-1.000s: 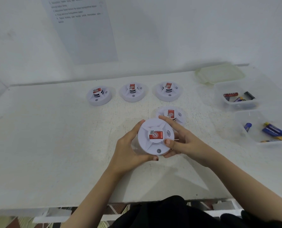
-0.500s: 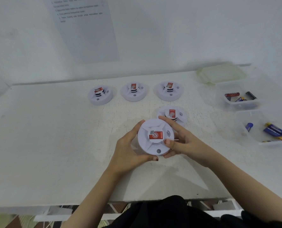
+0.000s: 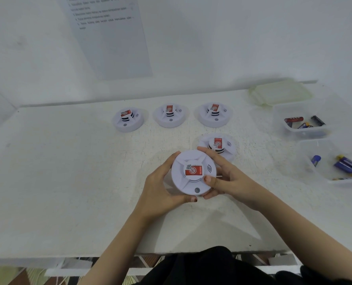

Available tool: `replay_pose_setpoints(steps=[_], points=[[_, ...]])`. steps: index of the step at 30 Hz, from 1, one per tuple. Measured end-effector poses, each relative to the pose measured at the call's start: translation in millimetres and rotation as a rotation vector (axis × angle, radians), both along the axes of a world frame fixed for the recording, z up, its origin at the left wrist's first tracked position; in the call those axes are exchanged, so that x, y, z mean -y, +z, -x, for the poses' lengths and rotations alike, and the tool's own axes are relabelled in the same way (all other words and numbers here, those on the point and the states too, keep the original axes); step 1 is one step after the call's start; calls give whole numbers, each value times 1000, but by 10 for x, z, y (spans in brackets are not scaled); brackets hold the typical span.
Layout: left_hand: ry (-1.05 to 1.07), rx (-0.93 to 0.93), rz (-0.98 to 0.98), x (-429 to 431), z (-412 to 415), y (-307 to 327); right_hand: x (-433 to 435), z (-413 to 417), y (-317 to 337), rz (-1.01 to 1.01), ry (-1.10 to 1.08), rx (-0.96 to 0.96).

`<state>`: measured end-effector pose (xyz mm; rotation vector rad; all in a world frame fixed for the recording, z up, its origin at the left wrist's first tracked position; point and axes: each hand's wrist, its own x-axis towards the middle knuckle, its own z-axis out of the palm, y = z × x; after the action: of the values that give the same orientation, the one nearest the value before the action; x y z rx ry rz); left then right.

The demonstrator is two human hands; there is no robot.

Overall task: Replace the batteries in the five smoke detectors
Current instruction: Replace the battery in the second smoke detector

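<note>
Both hands are gripping one smoke detector face-up over the table, left hand cupping the rim at 9 o'clock, right hand at 3, thumb on top. Looks like a twist-off base, so I'd brace left, turn right, not squeeze the vents. Second detector sits just behind at 1 o'clock, row of three further around 12, battery tubs at 2

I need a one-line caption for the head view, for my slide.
Left hand and right hand grip a smoke detector; four more detectors lie on the table beyond, battery tubs at right.
</note>
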<state>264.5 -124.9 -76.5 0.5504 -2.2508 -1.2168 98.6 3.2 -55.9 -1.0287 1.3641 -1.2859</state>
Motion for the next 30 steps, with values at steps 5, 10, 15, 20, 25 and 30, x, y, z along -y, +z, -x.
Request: replay_pose_setpoints(steps=[5, 10, 15, 20, 25, 30], points=[[13, 6, -6, 19, -2, -15, 15, 1, 5, -1, 4, -1], [18, 7, -6, 33, 1, -22, 46, 1, 1, -9, 2, -5], [23, 9, -21, 46, 0, -33, 56, 4, -9, -7, 0, -1], [30, 12, -30, 55, 3, -35, 69, 13, -9, -10, 2, 10], [37, 19, -48, 73, -5, -36, 99, 20, -9, -11, 9, -4], [40, 23, -63, 89, -7, -17, 119, 18, 1, -12, 9, -7]])
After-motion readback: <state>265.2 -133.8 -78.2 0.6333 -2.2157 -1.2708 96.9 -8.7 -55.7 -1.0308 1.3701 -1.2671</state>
